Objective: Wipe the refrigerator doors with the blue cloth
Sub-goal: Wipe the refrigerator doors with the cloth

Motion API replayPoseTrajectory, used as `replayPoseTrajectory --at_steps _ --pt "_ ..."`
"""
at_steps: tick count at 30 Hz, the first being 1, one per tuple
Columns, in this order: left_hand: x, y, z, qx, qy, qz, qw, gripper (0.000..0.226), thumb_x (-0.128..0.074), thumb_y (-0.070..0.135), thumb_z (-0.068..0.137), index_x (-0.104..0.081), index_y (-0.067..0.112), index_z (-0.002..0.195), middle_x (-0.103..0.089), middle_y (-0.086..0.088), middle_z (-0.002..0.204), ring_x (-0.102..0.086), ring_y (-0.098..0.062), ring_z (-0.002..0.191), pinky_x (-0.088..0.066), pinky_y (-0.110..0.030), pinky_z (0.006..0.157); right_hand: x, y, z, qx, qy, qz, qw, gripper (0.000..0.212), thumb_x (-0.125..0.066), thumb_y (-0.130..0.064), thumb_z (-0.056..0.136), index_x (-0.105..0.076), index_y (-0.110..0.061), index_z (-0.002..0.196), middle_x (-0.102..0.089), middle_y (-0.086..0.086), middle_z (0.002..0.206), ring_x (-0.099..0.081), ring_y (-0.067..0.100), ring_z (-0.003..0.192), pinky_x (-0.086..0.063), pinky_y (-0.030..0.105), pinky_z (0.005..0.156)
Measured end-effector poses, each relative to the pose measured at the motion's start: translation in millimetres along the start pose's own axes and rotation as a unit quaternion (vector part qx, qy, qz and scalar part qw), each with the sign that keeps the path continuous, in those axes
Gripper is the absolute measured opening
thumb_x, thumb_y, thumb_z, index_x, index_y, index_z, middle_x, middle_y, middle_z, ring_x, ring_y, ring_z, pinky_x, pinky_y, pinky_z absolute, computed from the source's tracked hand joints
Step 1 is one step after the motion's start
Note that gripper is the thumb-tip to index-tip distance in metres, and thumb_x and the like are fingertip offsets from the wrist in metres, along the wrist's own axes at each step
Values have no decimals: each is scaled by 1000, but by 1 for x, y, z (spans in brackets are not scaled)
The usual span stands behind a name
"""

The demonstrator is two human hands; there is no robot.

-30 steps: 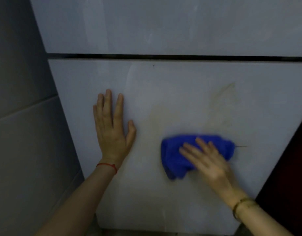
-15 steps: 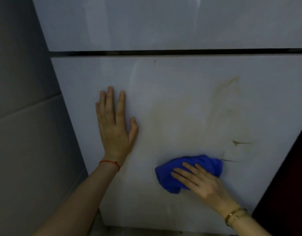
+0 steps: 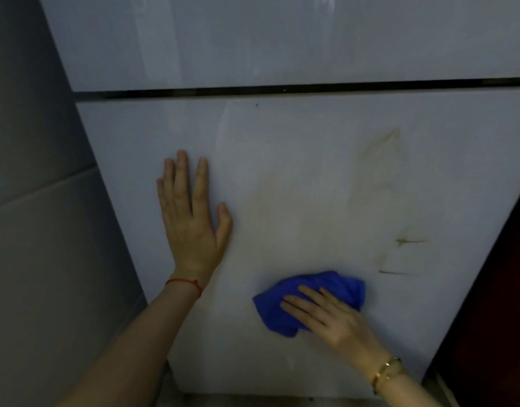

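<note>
Nearest, the right hand lies flat with fingers spread, pressing the blue cloth against the lower refrigerator door. Since a second ago hand and cloth have slid down toward 6 o'clock, uncovering two thin dark streaks at the cloth's 2 o'clock. The cloth is bunched, soft and plush, with rounded folds. A gold bracelet circles that wrist. The left hand stays planted open, palm flat on the door at the cloth's 10 o'clock, grasping nothing, a red string at its wrist. The door is smooth, glossy and pale, with a faint brownish smear across its middle. Beyond, a dark horizontal gap divides it from the upper door at 12 o'clock.
</note>
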State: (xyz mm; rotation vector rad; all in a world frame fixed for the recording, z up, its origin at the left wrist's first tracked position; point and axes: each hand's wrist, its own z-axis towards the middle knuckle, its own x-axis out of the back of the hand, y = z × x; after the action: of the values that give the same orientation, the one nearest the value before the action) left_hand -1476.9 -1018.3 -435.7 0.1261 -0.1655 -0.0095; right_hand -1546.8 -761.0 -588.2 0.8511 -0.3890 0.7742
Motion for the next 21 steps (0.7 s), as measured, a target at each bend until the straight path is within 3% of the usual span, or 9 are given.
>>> replayPoseTrajectory --at_steps 2,4,6,8,10,12,15,17,21 --pt "-1 1 0 1 0 4 1000 61 -48 22 94 -29 5 150 -23 -24 158 -13 -37 150 -1 -41 127 19 20 10 -44 31 -50 997 47 -18 -19 106 -11 -23 152 3 -9 162 1 14 151 2 31 125" --pt "0 1 0 3 0 8 1000 61 -48 22 94 -29 5 150 -24 -25 157 -14 -39 149 -2 -41 127 48 51 36 -158 117 -43 980 49 -25 -14 104 -17 -22 151 -1 -9 161 3 17 150 3 35 124" --pt "0 1 0 -2 0 14 1000 61 -47 21 94 -29 5 150 -24 -25 157 -14 -40 149 -2 -43 127 77 84 71 -313 236 48 919 46 -42 -4 99 -37 -14 144 -22 -1 156 -7 22 149 -2 42 124" --pt "0 1 0 -3 -1 12 1000 60 -46 22 95 -30 4 150 -24 -26 157 -14 -40 149 -3 -44 127 96 99 99 -390 307 71 865 42 -50 -3 98 -45 -6 139 -32 5 150 -14 27 147 -5 45 123" --pt "0 1 -1 -1 -4 8 1000 59 -44 23 96 -29 4 150 -24 -26 157 -13 -38 150 -4 -45 127 91 89 99 -379 296 69 874 44 -51 2 95 -46 -4 138 -32 4 150 -13 27 147 -4 46 123" --pt "0 2 0 -2 2 11 1000 59 -44 23 96 -29 3 150 -24 -27 157 -11 -33 151 -5 -46 127 68 64 63 -357 223 99 902 52 -48 6 90 -44 -8 140 -22 -4 156 -8 24 150 -2 44 124" --pt "-1 0 -2 -5 7 14 1000 61 -46 22 95 -28 4 150 -24 -26 157 -8 -28 151 -5 -46 127 36 17 -11 -371 129 104 914 47 -38 -15 97 -37 -17 143 -12 -16 160 -5 23 151 -12 51 120" --pt "-2 0 -2 -2 10 13 1000 62 -46 22 94 -27 6 151 -23 -25 158 -7 -27 152 -5 -46 127 40 21 -22 -396 143 118 899 43 -26 -27 103 -33 -26 145 -13 -18 159 -5 22 151 -18 52 116" --pt "-2 1 -2 -1 17 20 1000 61 -45 21 94 -30 4 150 -25 -27 156 -9 -28 151 -5 -46 127 89 87 50 -426 253 84 865 42 -42 -22 102 -41 -12 143 -27 -1 154 -7 24 149 -10 47 123"
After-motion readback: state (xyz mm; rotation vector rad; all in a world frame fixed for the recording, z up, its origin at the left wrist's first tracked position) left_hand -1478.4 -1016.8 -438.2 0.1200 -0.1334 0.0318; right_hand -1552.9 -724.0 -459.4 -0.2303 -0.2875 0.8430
